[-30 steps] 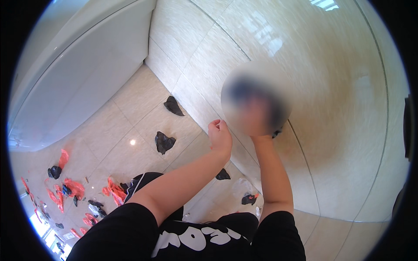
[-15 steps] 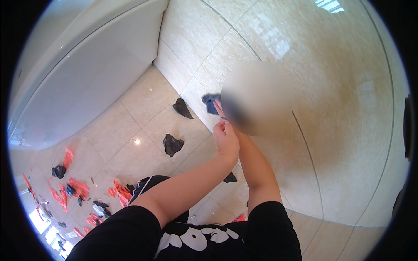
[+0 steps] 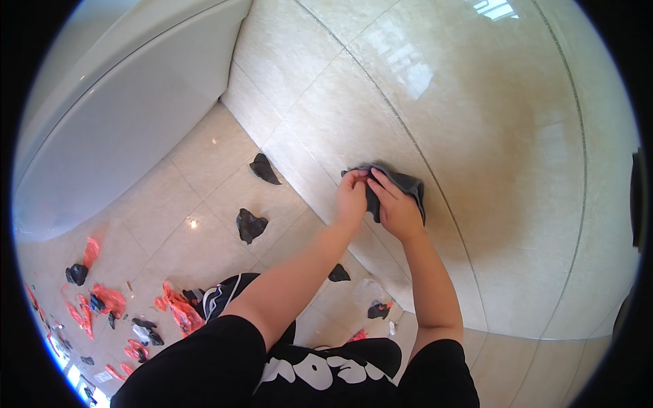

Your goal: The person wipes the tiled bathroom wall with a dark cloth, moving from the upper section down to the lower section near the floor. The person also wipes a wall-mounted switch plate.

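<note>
A dark grey, soft cloth is held up in front of the pale tiled wall. My left hand pinches its left edge, with fingertips and thumb closed together. My right hand lies over the cloth's middle, its fingers angled up and left and its thumb hidden. The two hands' fingertips nearly meet at the cloth's upper edge. Folds hang below the fingers, and the cloth's right part spreads beyond my right hand. Whether the cloth touches the wall cannot be told.
Black crumpled pieces lie on the tiled floor left of my arms. Torn red plastic bags and more dark scraps are strewn at the lower left. A white curved tub-like panel stands at the upper left.
The cloth has moved right and shows more of its spread. My hands, crossed close together before, are now side by side on it. The whole view has shifted slightly.
</note>
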Demonstrator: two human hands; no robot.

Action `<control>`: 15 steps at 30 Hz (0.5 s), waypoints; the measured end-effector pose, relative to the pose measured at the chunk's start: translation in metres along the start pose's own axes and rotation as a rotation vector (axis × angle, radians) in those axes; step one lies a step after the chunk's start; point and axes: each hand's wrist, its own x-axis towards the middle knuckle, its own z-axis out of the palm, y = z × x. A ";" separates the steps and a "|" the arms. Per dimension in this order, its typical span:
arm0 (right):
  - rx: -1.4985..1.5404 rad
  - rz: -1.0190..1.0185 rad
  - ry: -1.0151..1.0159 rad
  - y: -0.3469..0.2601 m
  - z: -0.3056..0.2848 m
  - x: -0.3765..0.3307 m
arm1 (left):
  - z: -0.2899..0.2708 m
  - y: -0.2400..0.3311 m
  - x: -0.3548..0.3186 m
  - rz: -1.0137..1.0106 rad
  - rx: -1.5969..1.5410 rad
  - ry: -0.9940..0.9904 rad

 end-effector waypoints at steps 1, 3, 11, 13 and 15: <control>0.025 -0.063 0.079 0.000 -0.004 0.005 | 0.003 -0.003 0.004 0.041 -0.003 0.019; 0.028 -0.173 0.270 -0.011 -0.020 0.020 | 0.006 -0.011 0.007 0.067 0.056 -0.010; -0.202 -0.265 0.445 -0.002 -0.055 0.007 | 0.025 -0.049 0.010 0.689 0.587 0.215; -0.221 -0.267 0.451 0.005 -0.051 0.010 | 0.028 -0.050 0.014 0.727 0.628 0.219; -0.230 -0.245 0.480 0.005 -0.048 0.015 | 0.025 -0.036 0.022 0.863 0.752 0.115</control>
